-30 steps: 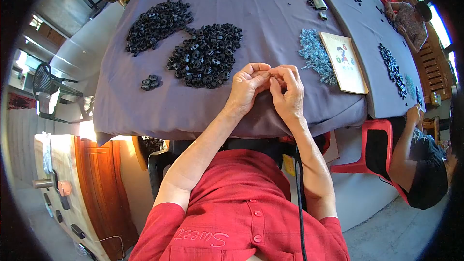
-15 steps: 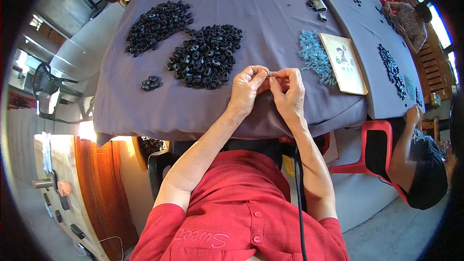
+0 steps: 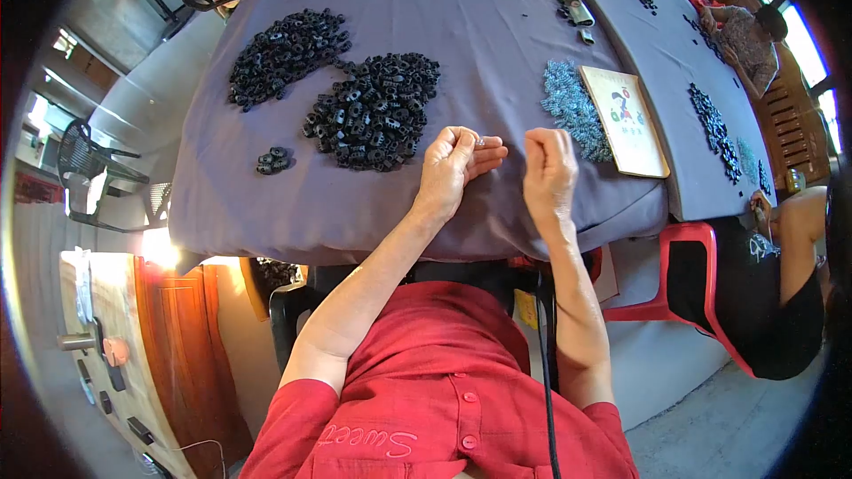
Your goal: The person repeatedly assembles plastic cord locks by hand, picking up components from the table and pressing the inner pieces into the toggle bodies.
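My left hand [image 3: 449,165] is raised over the front of the cloth, its thumb and forefinger pinching a small shiny piece [image 3: 480,142]. The other fingers of that hand stretch out to the right. Apart from it, my right hand [image 3: 549,174] has its fingers curled downward and together; whatever they hold, if anything, is hidden. Just beyond the right hand lies a heap of tiny pale blue, wiry-looking pieces [image 3: 570,106]. To the left of my left hand sits a big heap of small black plastic pieces with holes [image 3: 373,113].
A second black heap [image 3: 288,53] and a small black cluster [image 3: 273,160] lie farther left. A booklet [image 3: 625,122] borders the blue heap. Behind it is a pale packet [image 3: 573,4]. People sit along the right side, near a red chair [image 3: 688,229].
My hands were together at the fingertips; now they are apart. The right hand has moved right, while the left keeps its pinch with its other fingers extended.
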The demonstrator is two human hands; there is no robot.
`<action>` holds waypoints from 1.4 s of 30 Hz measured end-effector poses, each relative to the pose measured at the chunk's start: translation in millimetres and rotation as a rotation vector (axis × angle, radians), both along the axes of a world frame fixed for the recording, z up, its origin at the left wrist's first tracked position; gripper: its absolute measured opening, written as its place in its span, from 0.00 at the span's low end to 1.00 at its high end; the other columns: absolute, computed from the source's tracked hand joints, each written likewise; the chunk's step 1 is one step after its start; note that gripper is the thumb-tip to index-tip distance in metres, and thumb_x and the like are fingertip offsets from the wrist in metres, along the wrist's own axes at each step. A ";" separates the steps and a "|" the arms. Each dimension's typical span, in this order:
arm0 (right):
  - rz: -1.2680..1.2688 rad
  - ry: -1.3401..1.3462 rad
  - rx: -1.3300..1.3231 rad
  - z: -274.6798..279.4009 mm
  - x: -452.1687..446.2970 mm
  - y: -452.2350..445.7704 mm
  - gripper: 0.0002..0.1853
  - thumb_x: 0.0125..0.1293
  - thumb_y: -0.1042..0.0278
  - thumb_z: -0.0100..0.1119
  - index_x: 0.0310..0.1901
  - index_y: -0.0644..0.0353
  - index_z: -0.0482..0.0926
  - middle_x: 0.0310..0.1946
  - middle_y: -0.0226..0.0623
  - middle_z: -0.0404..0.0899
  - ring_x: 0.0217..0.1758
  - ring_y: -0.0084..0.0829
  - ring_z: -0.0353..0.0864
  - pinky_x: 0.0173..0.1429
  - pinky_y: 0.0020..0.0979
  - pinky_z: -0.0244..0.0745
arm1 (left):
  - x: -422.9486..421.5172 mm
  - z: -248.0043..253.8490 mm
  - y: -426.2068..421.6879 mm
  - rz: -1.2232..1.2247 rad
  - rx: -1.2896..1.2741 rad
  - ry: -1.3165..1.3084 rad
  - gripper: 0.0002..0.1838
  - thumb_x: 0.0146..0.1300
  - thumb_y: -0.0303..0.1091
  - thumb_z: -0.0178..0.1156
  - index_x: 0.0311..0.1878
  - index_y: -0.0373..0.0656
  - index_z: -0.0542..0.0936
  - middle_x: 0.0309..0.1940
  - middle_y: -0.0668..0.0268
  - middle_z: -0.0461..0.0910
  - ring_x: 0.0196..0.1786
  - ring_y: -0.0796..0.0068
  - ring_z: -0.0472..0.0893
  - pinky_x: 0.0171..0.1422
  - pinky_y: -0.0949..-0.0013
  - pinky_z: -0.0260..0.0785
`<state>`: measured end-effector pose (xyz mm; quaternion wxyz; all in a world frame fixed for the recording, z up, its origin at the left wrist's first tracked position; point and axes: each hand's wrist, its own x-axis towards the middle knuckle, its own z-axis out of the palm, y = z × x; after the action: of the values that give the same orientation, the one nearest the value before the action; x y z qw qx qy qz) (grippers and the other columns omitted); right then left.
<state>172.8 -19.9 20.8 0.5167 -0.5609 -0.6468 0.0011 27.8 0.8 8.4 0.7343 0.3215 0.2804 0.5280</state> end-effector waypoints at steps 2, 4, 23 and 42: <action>-0.048 -0.021 -0.002 -1.6 15.3 1.8 0.02 0.61 0.77 0.52 0.34 0.63 0.74 0.31 0.41 0.73 0.35 0.41 0.75 0.38 0.36 0.70 | 0.2 -2.6 -0.1 0.004 0.025 0.025 0.07 0.71 0.34 0.45 0.39 0.42 0.69 0.39 0.55 0.78 0.38 0.70 0.81 0.46 0.67 0.75; -0.142 -0.064 -0.005 -2.2 27.6 2.8 0.02 0.61 0.76 0.53 0.35 0.62 0.74 0.30 0.41 0.72 0.36 0.41 0.74 0.38 0.36 0.70 | 0.1 -8.1 -0.2 0.011 0.071 0.098 0.07 0.70 0.35 0.46 0.39 0.43 0.70 0.37 0.58 0.79 0.34 0.74 0.80 0.41 0.72 0.74; 0.273 0.357 -0.249 -5.4 -24.2 -8.0 0.04 0.59 0.78 0.57 0.37 0.64 0.75 0.28 0.36 0.75 0.28 0.25 0.77 0.34 0.26 0.72 | 0.0 -5.6 -3.5 0.072 0.166 0.232 0.08 0.69 0.35 0.51 0.35 0.41 0.73 0.22 0.71 0.73 0.22 0.86 0.70 0.25 0.81 0.62; 0.306 0.519 -0.358 -9.9 -21.4 -2.2 0.02 0.63 0.79 0.53 0.36 0.63 0.74 0.22 0.26 0.72 0.22 0.15 0.69 0.27 0.19 0.67 | -95.0 23.9 19.2 0.589 0.743 1.265 0.06 0.53 0.21 0.61 0.36 0.40 0.79 0.27 0.64 0.73 0.27 0.71 0.75 0.33 0.72 0.67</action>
<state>151.3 -22.1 10.8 0.5512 -0.5201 -0.5601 0.3347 -67.2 20.0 32.4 0.1101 0.6975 0.5236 0.4767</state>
